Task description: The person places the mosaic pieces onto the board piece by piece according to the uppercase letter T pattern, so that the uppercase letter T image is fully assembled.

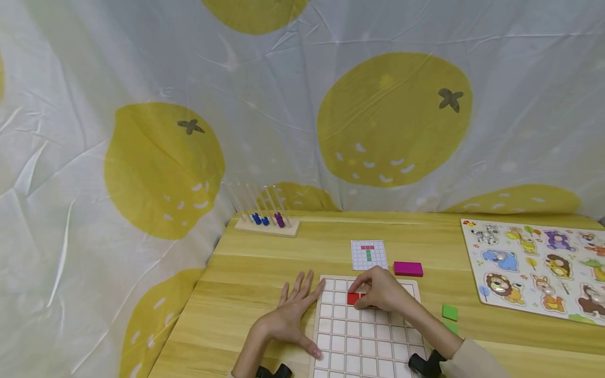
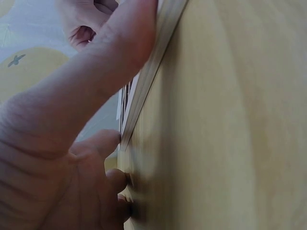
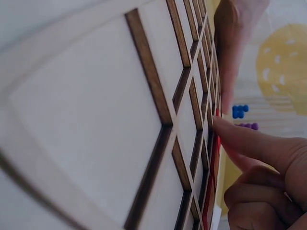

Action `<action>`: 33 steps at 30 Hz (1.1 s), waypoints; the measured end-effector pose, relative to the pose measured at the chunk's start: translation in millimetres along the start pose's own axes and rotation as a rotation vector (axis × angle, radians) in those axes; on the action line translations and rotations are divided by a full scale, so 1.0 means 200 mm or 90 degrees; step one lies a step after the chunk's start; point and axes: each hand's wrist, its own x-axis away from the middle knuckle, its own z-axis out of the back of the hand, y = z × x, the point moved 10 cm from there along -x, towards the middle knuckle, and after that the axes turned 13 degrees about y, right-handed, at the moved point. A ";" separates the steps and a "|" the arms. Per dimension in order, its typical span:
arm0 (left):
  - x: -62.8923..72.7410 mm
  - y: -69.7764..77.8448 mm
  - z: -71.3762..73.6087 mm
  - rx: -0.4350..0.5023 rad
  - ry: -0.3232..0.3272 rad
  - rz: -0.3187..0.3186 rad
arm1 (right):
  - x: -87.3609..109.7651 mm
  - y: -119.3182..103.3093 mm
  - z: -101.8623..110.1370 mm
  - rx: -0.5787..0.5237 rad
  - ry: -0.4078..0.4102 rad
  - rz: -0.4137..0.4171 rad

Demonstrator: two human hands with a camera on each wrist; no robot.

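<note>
A pale wooden grid board (image 1: 338, 345) with white square cells lies on the table. My right hand (image 1: 384, 290) is over its upper part, thumb and forefinger pinching a red square tile (image 1: 353, 298) at a cell in the second row. More red shows just right of that tile, partly hidden by the fingers. In the right wrist view, the thumb (image 3: 254, 141) touches the red at the grid, and the other fingers are curled. My left hand (image 1: 289, 317) is spread along the board's left edge, its thumb and forefinger touching the frame.
Behind the board lie a grid card (image 1: 368, 255) with a red and green T and a magenta block (image 1: 408, 269). Green tiles (image 1: 450, 313) lie to the right, partly behind the right forearm. Farther off are a peg stand (image 1: 267, 228) with beads and an animal puzzle (image 1: 524, 262).
</note>
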 end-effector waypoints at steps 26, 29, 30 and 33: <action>0.00 0.01 0.00 -0.005 0.001 0.000 | 0.26 0.24 0.52 -0.043 -0.024 0.021; 0.00 0.00 0.00 -0.009 0.001 0.001 | 0.31 0.32 0.59 -0.065 -0.047 0.034; 0.01 0.00 0.00 -0.012 0.001 0.001 | 0.33 0.35 0.61 -0.067 -0.059 0.036; 0.01 0.00 0.00 -0.019 0.000 -0.002 | 0.37 0.42 0.64 -0.068 -0.095 0.044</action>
